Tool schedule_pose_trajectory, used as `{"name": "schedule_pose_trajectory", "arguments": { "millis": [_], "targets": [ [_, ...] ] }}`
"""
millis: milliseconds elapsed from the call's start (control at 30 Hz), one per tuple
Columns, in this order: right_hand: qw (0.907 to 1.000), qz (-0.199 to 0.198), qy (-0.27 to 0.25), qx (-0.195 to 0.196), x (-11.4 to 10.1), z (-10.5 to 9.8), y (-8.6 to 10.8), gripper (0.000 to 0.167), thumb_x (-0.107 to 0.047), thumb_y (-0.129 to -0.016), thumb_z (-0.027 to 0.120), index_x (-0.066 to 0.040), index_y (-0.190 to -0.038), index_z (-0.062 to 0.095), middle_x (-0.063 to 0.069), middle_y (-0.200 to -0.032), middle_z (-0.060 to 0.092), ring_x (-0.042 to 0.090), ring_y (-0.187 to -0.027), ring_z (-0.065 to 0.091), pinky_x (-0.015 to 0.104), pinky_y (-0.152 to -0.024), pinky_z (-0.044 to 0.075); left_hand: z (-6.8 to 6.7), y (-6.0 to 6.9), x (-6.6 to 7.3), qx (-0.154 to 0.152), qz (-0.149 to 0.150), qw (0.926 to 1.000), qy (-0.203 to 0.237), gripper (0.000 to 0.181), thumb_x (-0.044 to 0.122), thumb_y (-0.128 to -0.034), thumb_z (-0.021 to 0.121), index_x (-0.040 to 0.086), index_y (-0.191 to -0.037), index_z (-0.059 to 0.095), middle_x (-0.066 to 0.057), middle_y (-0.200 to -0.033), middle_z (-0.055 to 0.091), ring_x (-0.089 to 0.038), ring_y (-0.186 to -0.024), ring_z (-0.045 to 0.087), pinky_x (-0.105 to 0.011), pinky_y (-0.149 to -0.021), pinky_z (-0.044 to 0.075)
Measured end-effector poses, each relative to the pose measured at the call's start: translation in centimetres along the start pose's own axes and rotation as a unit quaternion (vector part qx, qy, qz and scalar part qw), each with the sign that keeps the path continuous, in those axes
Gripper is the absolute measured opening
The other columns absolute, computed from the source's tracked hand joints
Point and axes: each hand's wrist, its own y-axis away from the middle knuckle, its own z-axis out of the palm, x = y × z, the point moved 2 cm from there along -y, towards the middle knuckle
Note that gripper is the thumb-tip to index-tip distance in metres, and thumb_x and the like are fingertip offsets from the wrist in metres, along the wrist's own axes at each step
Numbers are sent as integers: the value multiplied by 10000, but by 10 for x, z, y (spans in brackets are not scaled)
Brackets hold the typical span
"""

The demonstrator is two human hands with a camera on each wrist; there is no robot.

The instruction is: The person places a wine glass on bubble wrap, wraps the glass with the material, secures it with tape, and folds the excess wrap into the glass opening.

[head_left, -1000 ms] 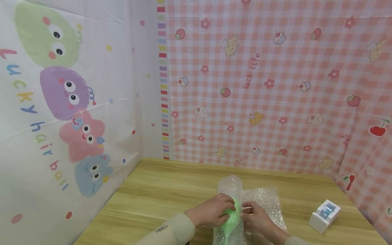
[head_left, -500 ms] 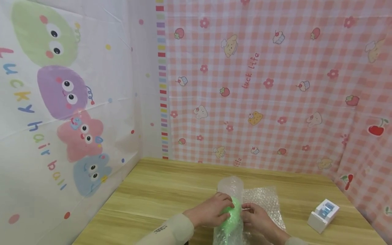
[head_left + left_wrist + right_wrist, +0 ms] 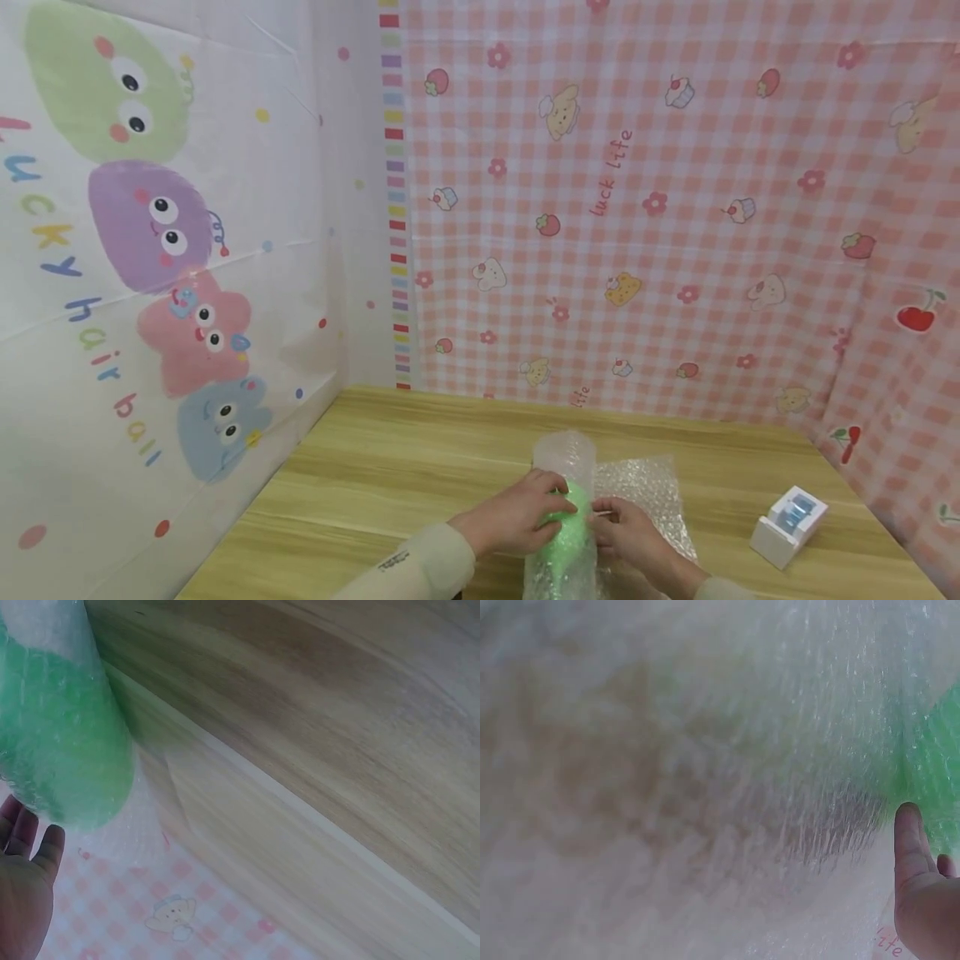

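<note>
In the head view a rounded green object (image 3: 567,533) lies inside a long roll of bubble wrap (image 3: 564,454), its kind blurred by the plastic. My left hand (image 3: 517,515) grips the roll from above, its fingers bent over the green part. At the roll's right side my right hand (image 3: 633,533) pinches the wrap, with the thumb (image 3: 911,844) against the crease beside the green part in the right wrist view. The left wrist view has my left hand's fingers (image 3: 49,851) by the lower end of the green bulge. The wrap hides the object's full outline.
A loose sheet of bubble wrap (image 3: 647,483) extends right of the roll across the wooden table (image 3: 420,450). Farther right stands a small white box (image 3: 789,527) with something clear bluish in it. Printed cloths (image 3: 622,250) hang behind and at both sides.
Both hands stay at the roll with only slight finger shifts. The left fingertips have moved a little over the green part. The whole head view has drifted slightly.
</note>
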Motion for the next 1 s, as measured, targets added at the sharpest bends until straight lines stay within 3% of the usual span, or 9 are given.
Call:
{"name": "schedule_pose_trajectory", "arguments": {
  "millis": [100,367,500,667,800,1000],
  "targets": [
    [10000,49,30,7,0,0,0,432,-91,-989,561,225,-1249,421,239,-1073,617,317,-910,690,410,-791,586,1,-1,1,9,55,9999,-139,294,164,-970,589,130,-1256,645,-21,-1266,560,-142,-1197,489,-221,-1033,395],
    [10000,-4,11,-82,-4,-1,2,432,-71,-988,539,236,-1257,398,260,-1101,623,348,-933,684,426,-801,583,1,0,-2,-236,-192,9991,297,288,249,-1006,567,140,-1264,630,-13,-1319,542,-143,-1261,459,-245,-1057,392],
    [9999,92,127,31,-4,-1,2,429,-76,-994,542,227,-1265,407,253,-1108,617,335,-929,682,422,-800,582,0,-1,-1,-297,-207,9989,298,287,262,-991,602,154,-1252,650,-26,-1330,523,-134,-1247,456,-217,-1025,407],
    [9998,175,131,15,-2,-2,1,421,-69,-1002,530,231,-1267,399,259,-1110,607,317,-933,679,419,-801,581,2,-4,2,-334,-96,9993,119,293,266,-997,592,146,-1260,642,-37,-1334,520,-147,-1252,457,-219,-1027,409],
    [9999,30,51,-110,-1,-3,2,417,-52,-1002,519,252,-1252,384,259,-1107,604,306,-933,672,420,-807,581,3,-5,3,-370,-94,9993,22,317,268,-1005,579,133,-1292,600,-13,-1322,537,-145,-1265,456,-232,-1062,383],
    [9999,-131,53,14,0,-2,2,384,-33,-982,538,255,-1211,430,196,-1061,637,258,-913,664,397,-793,582,1,-3,2,-262,3,9996,65,291,262,-999,590,127,-1254,632,-16,-1310,554,-137,-1245,477,-222,-1050,390]
  ]
}}
